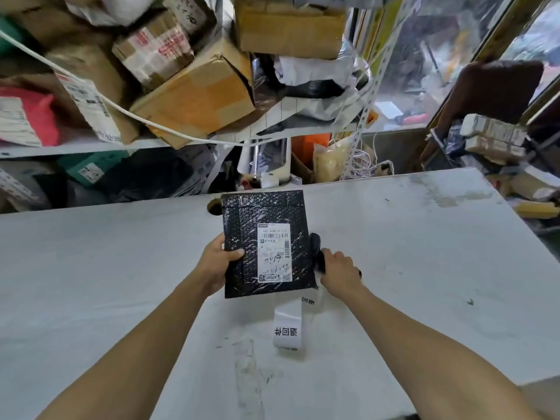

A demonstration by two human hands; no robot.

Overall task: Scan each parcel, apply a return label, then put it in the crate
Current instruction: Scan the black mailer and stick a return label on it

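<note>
A black bubble-mailer parcel [242, 237] with a white shipping label [274, 252] on its face is held above the white table [106, 268]. My left hand [219, 263] grips its left edge, thumb on top. My right hand [341, 272] holds a black handheld scanner [317, 253] at the parcel's right edge. A strip of white return labels [288, 328] with black characters lies on the table just below the parcel, partly hidden under it.
Shelves at the back left carry piled cardboard boxes [197, 95] and bagged parcels. A white cable [121, 109] sags across them. More boxes [494, 137] stand at the right beyond the table's edge. A round hole [213, 206] sits in the table by the parcel's top left corner.
</note>
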